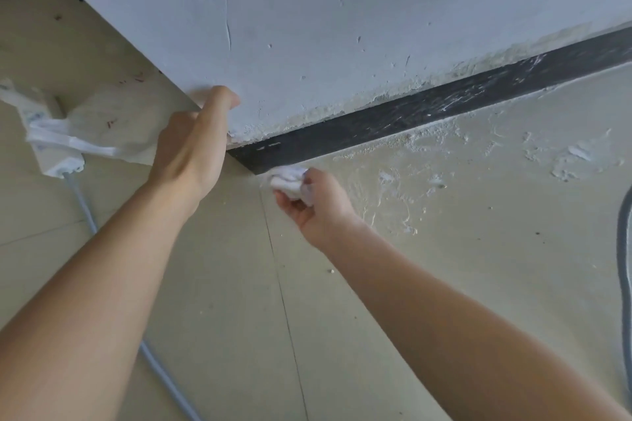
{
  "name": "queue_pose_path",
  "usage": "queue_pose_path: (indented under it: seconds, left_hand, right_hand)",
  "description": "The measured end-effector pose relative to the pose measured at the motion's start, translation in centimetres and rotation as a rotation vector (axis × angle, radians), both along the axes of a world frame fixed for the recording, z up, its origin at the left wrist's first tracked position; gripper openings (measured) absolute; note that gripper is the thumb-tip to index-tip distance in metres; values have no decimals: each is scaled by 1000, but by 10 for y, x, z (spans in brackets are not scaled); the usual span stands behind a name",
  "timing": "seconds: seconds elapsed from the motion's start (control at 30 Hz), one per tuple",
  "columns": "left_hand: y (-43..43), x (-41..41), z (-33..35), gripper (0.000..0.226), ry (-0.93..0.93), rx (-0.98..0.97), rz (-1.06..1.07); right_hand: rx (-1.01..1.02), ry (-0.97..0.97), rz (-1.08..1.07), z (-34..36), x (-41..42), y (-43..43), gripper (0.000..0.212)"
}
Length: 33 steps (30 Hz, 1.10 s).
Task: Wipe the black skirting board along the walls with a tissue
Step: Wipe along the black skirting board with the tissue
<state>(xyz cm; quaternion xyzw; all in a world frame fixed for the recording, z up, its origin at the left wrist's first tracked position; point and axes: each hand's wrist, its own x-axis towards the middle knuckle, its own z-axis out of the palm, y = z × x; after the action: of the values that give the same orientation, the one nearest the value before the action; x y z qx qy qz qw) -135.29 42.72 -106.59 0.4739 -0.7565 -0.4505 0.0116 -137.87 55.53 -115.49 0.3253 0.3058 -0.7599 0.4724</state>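
- The right hand [318, 205] has its fingers [290, 203] closed round a crumpled white tissue [289, 181], pressing it against the near end of the black skirting board [410, 113], right at the wall corner, probably to start a stroke along it.
- The left hand [195, 147] grips the corner edge of the white wall [342, 10], fingers curled round it and holding nothing else, apparently as a brace while leaning low.
- White smears mark the board further right; that stretch looks unwiped.
- Plaster dust lies on the floor [222, 318] beside it.
- A power strip [51, 147] and what seems a plastic bag [92, 133] lie behind the corner.
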Motion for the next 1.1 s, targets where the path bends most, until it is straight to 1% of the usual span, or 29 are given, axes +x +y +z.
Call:
queue_pose_path:
  seconds: [0.03, 0.07, 0.13, 0.17, 0.23, 0.27, 0.3, 0.4, 0.47, 0.5, 0.53, 0.6, 0.63, 0.67, 0.77, 0.8, 0.83, 0.9, 0.97, 1.0, 1.03, 1.07, 1.1]
  left_hand:
    - [1, 0, 1, 61, -2, -6, 1]
    - [1, 0, 1, 59, -5, -11, 0]
    - [1, 1, 2, 56, 0, -13, -6]
    - [1, 1, 2, 56, 1, -14, -10]
    - [1, 1, 2, 56, 1, -18, -20]
    - [1, 1, 2, 55, 7, -18, -22]
    - [0, 1, 2, 54, 12, -16, -23]
    - [1, 2, 2, 52, 2, 12, -31]
    - [3, 2, 3, 51, -2, 27, -25]
    - [3, 2, 3, 51, 1, 24, -22]
    - [5, 2, 4, 51, 1, 15, -21]
    - [8, 2, 5, 49, 5, -22, -15]
    - [9, 2, 6, 48, 11, -37, -6]
    - [10, 2, 5, 46, 16, -42, 1]
    - [16, 6, 2, 39, 18, -85, -10]
    - [20, 9, 0, 38, 16, -118, -35]
    - [24, 12, 0, 38, 18, -151, -60]
    - [30, 15, -5, 37, 52, -184, -88]
    - [29, 17, -14, 21, 69, -216, -123]
    - [29, 18, -20, 25, 61, -268, -148]
    - [28, 17, -25, 36, 65, -323, -164]
    - [27, 16, -31, 43, 70, -375, -151]
    - [27, 14, -35, 48, 87, -405, -120]
  right_hand:
    - [17, 10, 112, -4, 11, -17, 30]
    - [33, 5, 185, -5, 20, -34, 34]
    - [58, 17, 205, -10, 23, -59, 44]
    - [78, 25, 175, -5, 18, -62, 43]
    - [101, 26, 89, -1, 2, -63, 29]
    - [71, 16, 57, 4, -6, -57, 23]
    - [30, -6, 27, 10, -12, -47, 21]
    - [-48, -13, -157, 11, -18, -9, 22]
    - [14, -78, -284, 6, -11, 7, 33]
    - [66, -91, -268, 3, -4, 7, 37]
    - [113, -78, -206, 0, 2, 0, 37]
    - [134, -31, -31, 3, 10, -21, 35]
    - [120, -21, 17, 8, 10, -30, 33]
    - [121, -11, 45, 13, 6, -36, 30]
    - [129, 1, 35, 24, -18, -28, 12]
    - [126, 17, 36, 26, -26, -17, 8]
    - [125, 38, 23, 27, -35, -4, 10]
    - [114, 59, -101, 29, -52, 26, 18]
    - [59, 22, -357, 26, -69, 59, 20]
    - [39, -1, -482, 24, -75, 73, 21]
    - [39, -9, -556, 22, -79, 83, 21]
    - [50, 8, -550, 23, -79, 89, 20]
    - [75, 55, -466, 22, -75, 91, 19]
